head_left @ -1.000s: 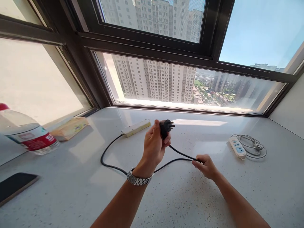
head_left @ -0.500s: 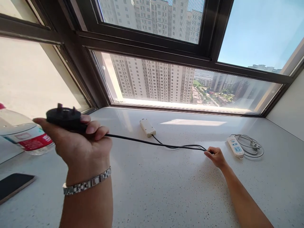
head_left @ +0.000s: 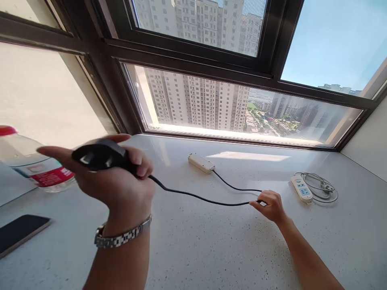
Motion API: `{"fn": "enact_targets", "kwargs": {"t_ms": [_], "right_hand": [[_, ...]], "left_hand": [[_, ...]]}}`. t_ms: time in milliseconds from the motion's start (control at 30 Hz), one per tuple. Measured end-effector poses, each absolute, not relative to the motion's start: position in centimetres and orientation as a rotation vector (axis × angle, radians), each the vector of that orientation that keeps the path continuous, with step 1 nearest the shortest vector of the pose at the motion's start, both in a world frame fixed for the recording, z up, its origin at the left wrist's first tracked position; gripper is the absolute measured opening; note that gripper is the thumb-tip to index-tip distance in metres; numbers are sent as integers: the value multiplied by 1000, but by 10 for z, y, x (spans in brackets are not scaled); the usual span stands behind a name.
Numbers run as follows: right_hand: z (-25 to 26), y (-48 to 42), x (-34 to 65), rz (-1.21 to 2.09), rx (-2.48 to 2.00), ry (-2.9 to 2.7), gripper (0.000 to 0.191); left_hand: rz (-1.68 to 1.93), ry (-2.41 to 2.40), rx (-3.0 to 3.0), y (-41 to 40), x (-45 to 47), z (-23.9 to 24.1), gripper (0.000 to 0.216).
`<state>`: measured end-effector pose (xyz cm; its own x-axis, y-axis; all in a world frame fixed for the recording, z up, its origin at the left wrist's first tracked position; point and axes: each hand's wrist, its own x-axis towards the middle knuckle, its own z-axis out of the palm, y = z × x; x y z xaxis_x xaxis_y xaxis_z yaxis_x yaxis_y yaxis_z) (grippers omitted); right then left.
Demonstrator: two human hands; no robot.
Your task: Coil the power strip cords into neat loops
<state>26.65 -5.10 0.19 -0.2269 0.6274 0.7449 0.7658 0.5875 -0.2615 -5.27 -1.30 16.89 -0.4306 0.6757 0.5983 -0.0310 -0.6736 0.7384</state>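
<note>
Both hands closer; cable (head_left: 199, 196) slackened.

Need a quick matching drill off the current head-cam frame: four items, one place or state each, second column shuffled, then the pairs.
Things:
1. black plug
2. black cord
3. white power strip
4. phone

Places or states:
A. flat at the near left edge of the counter
B. held in the left hand
C. by the right wall, next to its coiled grey cable
D. pinched by the right hand

Pairs: 1-B, 2-D, 3-C, 4-A
</note>
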Motion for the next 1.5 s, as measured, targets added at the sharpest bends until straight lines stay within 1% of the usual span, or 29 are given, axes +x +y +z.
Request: {"fn": "enact_targets", "kwargs": {"t_ms": [33,67,100,167,200,233,300,400,467,533,567,633,733,800,900,1033,1133,1200,1300,1400,1500], "right_hand": [[3,-54,259,-183,-1073,-1954,43],[5,-56,253,-154,-1032,-1961,40],[6,-59,247,-114,-999,-1967,37],[8,-63,240,-16,-962,-1968,33],[8,-65,239,36,-957,-1962,31],[8,-67,238,90,-962,-1947,31],[7,-69,240,190,-993,-1887,35],[2,-69,245,305,-1037,-1743,45],[-1,-67,247,359,-1032,-1647,50],[-4,-65,246,402,-1015,-1556,55],[-5,-65,244,422,-1013,-1507,56],[-5,-64,240,474,-1028,-1414,57],[-3,-66,233,572,-1029,-1285,56],[-2,-68,228,661,-1002,-1228,55],[-4,-69,222,778,-972,-1201,53],[-11,-66,215,823,-968,-1206,55],[-14,-63,212,962,-945,-1249,57],[-16,-61,211,1034,-929,-1314,57],[-18,-61,212,1032,-924,-1430,55],[-17,-64,212,968,-942,-1550,54],[-11,-68,211,859,-974,-1696,49]], "left_hand": [[2151,785,1253,-11,-37,167,69],[2085,705,1310,-10,-21,162,72],[2004,645,1438,-10,-7,155,70],[1723,607,1796,-10,18,138,68],[1605,637,1934,-11,28,128,64],[1493,631,2065,-12,36,119,55],[1269,537,2287,-13,47,104,37],[959,402,2493,-11,54,90,33],[837,466,2559,-9,57,84,26],[767,518,2597,-8,60,78,11],[741,508,2604,-9,62,75,8],[709,437,2582,-12,67,69,12],[719,334,2468,-21,77,58,7],[752,315,2370,-28,83,52,8],[817,357,2242,-34,91,47,19],[911,458,2017,-36,95,45,30],[989,589,1775,-31,92,51,40],[1119,712,1664,-25,87,58,48],[1273,656,1565,-20,80,71,56],[1144,422,1438,-22,78,79,58],[1052,388,1382,-27,77,82,58]]}}
